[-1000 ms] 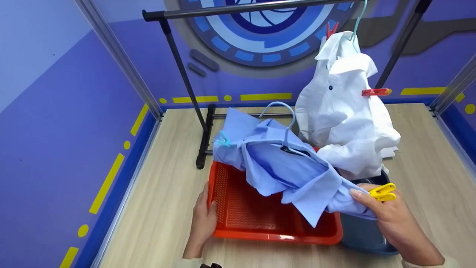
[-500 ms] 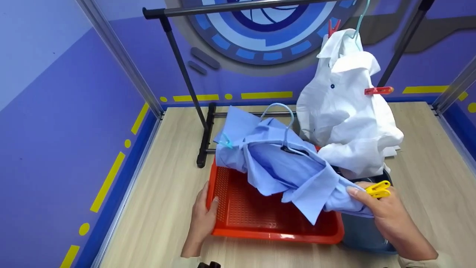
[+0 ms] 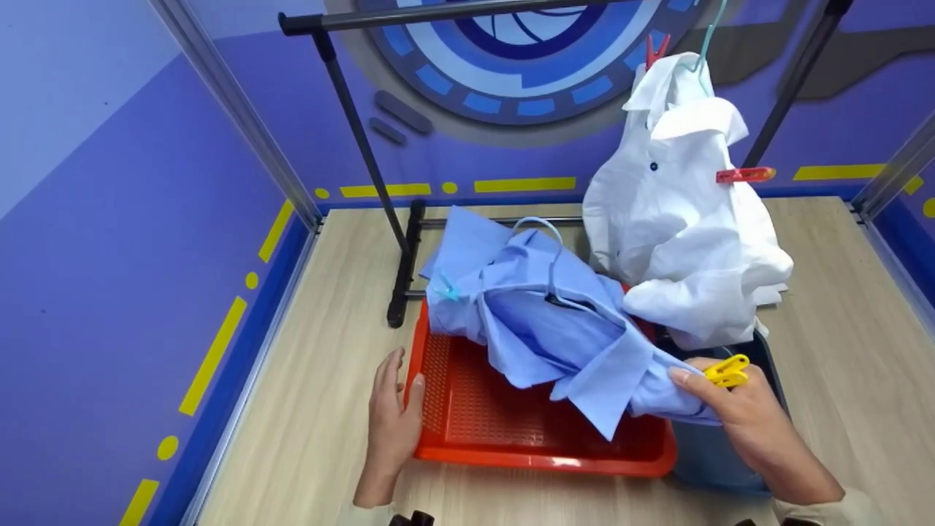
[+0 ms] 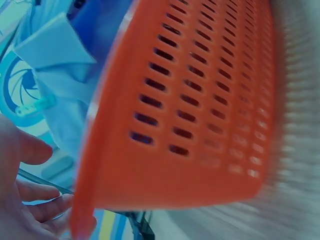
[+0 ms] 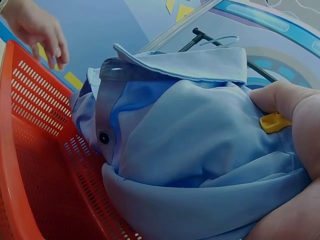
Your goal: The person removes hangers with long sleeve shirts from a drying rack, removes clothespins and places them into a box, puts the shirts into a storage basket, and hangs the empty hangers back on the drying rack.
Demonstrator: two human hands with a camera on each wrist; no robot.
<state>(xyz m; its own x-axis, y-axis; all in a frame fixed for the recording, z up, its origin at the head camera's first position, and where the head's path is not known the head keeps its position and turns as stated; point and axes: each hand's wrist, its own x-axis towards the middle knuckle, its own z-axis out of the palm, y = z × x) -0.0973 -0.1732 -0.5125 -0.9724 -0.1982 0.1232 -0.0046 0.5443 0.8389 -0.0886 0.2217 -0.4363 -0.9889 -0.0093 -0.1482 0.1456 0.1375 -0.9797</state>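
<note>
A light blue shirt (image 3: pixel 555 321) on a pale blue hanger (image 3: pixel 559 252) is held over a red perforated basket (image 3: pixel 504 462). My right hand (image 3: pixel 745 416) grips the shirt's right shoulder, beside a yellow clothespin (image 3: pixel 727 371) clipped there. On the shirt's other shoulder sits a turquoise clothespin (image 3: pixel 447 289). My left hand (image 3: pixel 394 409) is at the basket's left rim, fingers loosely extended and thumb apart from them. In the left wrist view, those fingers (image 4: pixel 45 200) lie beside the basket's rim without curling round it.
Behind stands a clothes rack (image 3: pixel 467 10) with dark posts. From it hangs a white shirt (image 3: pixel 679 219) with a red clothespin (image 3: pixel 745 175) on one shoulder and another red clothespin (image 3: pixel 657 50) on the other. A dark blue bin (image 3: pixel 719 460) stands right of the basket.
My right hand has shifted slightly left with the blue shirt, and the hanger's hook has dropped lower. My left hand has loosened from the basket's rim.
</note>
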